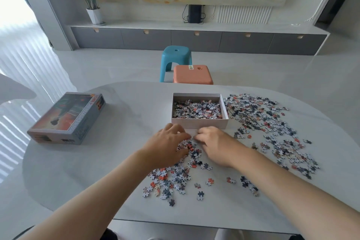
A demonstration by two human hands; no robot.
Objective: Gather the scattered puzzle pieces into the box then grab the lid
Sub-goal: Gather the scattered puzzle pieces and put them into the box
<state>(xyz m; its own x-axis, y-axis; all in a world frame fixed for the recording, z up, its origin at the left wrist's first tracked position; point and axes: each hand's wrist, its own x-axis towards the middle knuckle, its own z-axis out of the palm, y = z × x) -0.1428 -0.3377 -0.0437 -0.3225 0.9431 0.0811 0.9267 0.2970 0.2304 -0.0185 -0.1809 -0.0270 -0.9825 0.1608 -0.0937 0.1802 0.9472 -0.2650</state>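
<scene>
Cardboard box at twelve o'clock, lid at nine; left grip and right grip curled round heaped puzzle pieces; risk: loose scoop dribbling some short of box

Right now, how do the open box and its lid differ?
The box is plain white, open side up and holds puzzle pieces; the lid is picture-printed, closed face up. The box sits mid-table, square to the camera; the lid lies at the left, turned at an angle. Both are rectangular and rest on the table.
</scene>
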